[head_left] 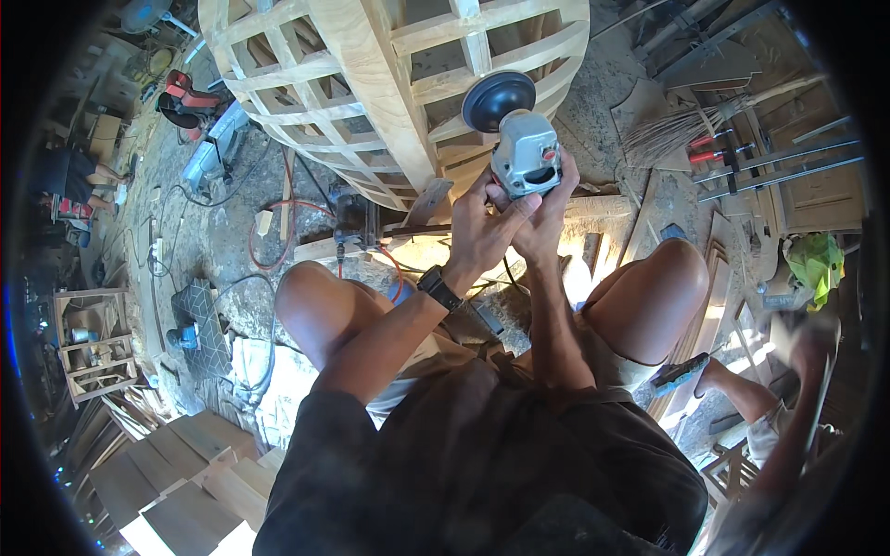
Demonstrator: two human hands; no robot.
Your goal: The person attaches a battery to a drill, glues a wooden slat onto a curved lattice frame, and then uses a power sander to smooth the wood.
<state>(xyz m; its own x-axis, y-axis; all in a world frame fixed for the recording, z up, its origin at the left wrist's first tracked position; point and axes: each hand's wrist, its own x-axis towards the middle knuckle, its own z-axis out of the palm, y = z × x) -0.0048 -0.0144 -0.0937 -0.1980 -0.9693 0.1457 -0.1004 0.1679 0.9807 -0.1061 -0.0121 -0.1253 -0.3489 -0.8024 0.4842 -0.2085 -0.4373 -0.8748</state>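
Note:
A grey angle grinder [527,157] is held out in front of me in both hands. My left hand [484,230], below a dark wristwatch [439,287], wraps the near left side of its body. My right hand [547,215] closes round the right side, fingers along the casing. A round black sanding pad [499,100] sits at the tool's far end. It overlaps the slats of a curved wooden lattice frame [375,88] with a thick central post; whether pad and wood touch, I cannot tell. The underside of the grip is hidden.
An orange hose [250,243] and dark cords cross the floor at left. Stacked boards [176,473] lie lower left. At right are a twig broom [667,130], bar clamps [779,167] and a co-worker's blurred arm [797,417]. Another person [79,176] is far left.

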